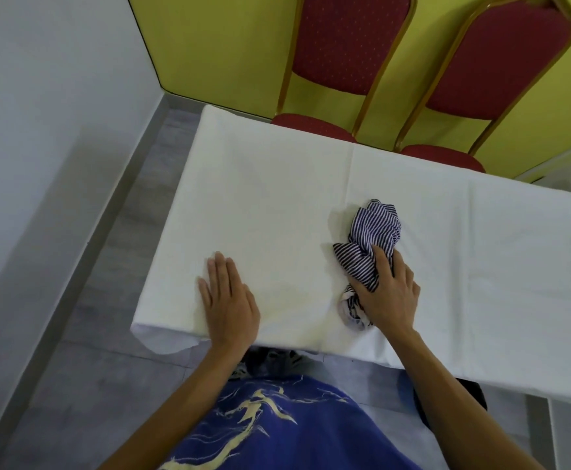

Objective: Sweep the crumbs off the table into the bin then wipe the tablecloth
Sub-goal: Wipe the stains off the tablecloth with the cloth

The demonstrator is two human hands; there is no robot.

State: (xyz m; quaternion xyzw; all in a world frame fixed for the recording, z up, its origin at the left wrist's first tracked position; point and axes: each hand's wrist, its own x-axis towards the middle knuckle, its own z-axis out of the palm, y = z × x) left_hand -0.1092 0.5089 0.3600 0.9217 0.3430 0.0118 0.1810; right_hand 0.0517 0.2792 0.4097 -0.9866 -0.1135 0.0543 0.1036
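Blue shirt with pale yellow print (277, 425) is filling the bottom, nearest the lens. Left hand (228, 301) is lying flat, fingers spread straight, palm down on the white tablecloth (277, 205) near the desk's near-left corner, at about 7 o'clock. Right hand (387, 295) is pressing down and gripping a crumpled navy-and-white striped rag (372, 235), fingers curled into it, at about 5 o'clock from cloth centre. Two red padded chairs with gold frames (345, 39) are standing at 12 o'clock against a yellow-green wall (216, 45).
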